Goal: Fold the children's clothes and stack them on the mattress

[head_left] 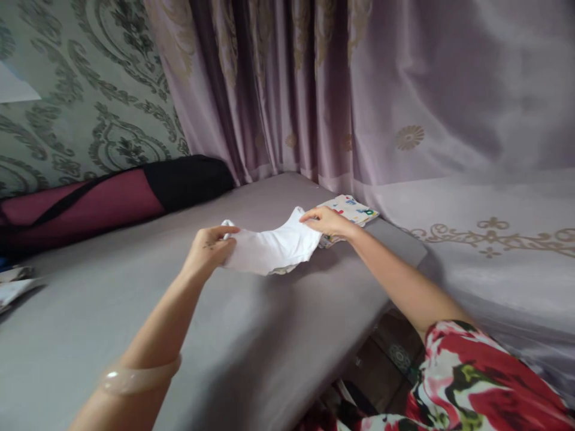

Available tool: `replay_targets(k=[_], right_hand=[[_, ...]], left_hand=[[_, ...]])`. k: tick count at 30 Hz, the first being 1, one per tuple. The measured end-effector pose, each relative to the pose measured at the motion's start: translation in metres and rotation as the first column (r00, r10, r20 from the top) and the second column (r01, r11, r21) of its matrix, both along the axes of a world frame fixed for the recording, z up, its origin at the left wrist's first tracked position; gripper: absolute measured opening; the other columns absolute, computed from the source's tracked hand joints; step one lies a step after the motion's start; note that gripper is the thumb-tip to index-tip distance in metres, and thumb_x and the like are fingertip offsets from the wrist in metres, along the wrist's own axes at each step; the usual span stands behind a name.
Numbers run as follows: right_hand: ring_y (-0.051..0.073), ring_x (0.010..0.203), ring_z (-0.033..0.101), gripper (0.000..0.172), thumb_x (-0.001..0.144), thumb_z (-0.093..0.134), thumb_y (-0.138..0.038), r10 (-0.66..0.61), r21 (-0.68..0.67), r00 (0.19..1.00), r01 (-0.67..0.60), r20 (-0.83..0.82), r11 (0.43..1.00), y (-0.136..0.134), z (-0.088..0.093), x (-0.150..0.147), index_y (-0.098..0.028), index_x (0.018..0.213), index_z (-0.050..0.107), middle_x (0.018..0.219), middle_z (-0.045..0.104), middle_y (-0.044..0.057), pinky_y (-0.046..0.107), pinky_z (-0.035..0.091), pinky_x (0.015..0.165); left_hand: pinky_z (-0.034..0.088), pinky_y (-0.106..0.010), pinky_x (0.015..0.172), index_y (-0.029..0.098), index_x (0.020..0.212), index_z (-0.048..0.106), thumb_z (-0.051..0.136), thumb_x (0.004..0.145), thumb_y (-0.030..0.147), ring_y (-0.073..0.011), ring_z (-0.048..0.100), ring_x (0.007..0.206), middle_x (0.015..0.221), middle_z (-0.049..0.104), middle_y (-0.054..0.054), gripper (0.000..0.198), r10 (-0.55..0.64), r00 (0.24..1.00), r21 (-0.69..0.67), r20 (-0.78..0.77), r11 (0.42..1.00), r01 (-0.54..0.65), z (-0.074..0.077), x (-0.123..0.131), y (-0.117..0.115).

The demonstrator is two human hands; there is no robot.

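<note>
A small white cloth garment (pixel 269 248) hangs stretched between both hands, just above the grey bed surface; its exact kind I cannot make out. My left hand (pixel 211 245) pinches its left upper corner between thumb and fingers. At the opposite corner, my right hand (pixel 327 220) is closed on the fabric. The top edge sags in a curve, and the bottom edge looks a little crumpled. Right behind my right hand lies folded cloth with a colourful print (pixel 353 208), partly covered by that hand and the white fabric.
Grey sheeting covers the bed (pixel 135 287), whose near right edge drops to a dark floor area. A long maroon and black bag (pixel 112 194) lies along the patterned wall. Purple curtains (pixel 278 90) hang behind. More folded cloth (pixel 18 287) is at the far left.
</note>
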State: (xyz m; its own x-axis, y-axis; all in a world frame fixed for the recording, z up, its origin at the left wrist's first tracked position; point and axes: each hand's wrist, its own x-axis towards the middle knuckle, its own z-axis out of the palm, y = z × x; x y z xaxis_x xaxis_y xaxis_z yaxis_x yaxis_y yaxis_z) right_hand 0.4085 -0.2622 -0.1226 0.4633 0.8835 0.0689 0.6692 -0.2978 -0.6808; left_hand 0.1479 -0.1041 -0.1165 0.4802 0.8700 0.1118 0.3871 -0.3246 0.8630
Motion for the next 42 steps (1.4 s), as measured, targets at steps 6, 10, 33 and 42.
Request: replay_targets(k=[6, 10, 33, 42], right_hand=[[0.016, 0.089, 0.067, 0.039, 0.077, 0.052, -0.006, -0.197, -0.04, 0.954, 0.211, 0.224, 0.977, -0.035, 0.026, 0.085, -0.015, 0.108, 0.074, 0.106, 0.074, 0.006, 0.022, 0.048, 0.082], [0.019, 0.096, 0.066, 0.041, 0.078, 0.052, -0.005, -0.259, -0.091, 0.881, 0.319, 0.397, 0.944, -0.045, 0.036, 0.128, -0.018, 0.111, 0.073, 0.114, 0.071, 0.007, 0.026, 0.048, 0.087], [0.027, 0.115, 0.049, 0.043, 0.092, 0.036, -0.005, -0.18, -0.183, 0.636, 0.46, 0.75, 0.869, -0.043, 0.006, 0.169, -0.019, 0.119, 0.067, 0.12, 0.058, 0.014, 0.036, 0.039, 0.09], [0.027, 0.112, 0.05, 0.043, 0.092, 0.035, -0.008, -0.189, -0.194, 0.616, 0.499, 0.764, 0.844, -0.047, -0.016, 0.167, -0.017, 0.118, 0.068, 0.12, 0.059, 0.016, 0.037, 0.036, 0.091]], left_hand=[[0.049, -0.025, 0.057, 0.014, 0.109, 0.073, 0.055, 0.065, 0.021, -0.0157, 0.061, 0.059, 0.071, 0.068, -0.004, 0.048, -0.103, 0.974, -0.075, 0.2, 0.99, 0.12, -0.016, 0.107, -0.021], [0.052, -0.028, 0.066, 0.016, 0.106, 0.074, 0.053, 0.067, 0.018, -0.0178, 0.065, 0.069, 0.075, 0.069, -0.004, 0.044, -0.142, 0.948, -0.056, 0.284, 0.985, 0.164, -0.028, 0.166, -0.038], [0.046, -0.022, 0.059, 0.01, 0.111, 0.069, 0.058, 0.072, 0.017, -0.0104, 0.052, 0.056, 0.064, 0.058, 0.001, 0.041, -0.058, 0.931, -0.334, 0.36, 0.924, 0.187, -0.102, 0.226, -0.081], [0.048, -0.026, 0.069, 0.014, 0.109, 0.069, 0.065, 0.076, 0.026, -0.0132, 0.054, 0.065, 0.068, 0.057, 0.001, 0.036, -0.174, 0.939, -0.136, 0.297, 0.966, 0.222, -0.115, 0.213, -0.078]])
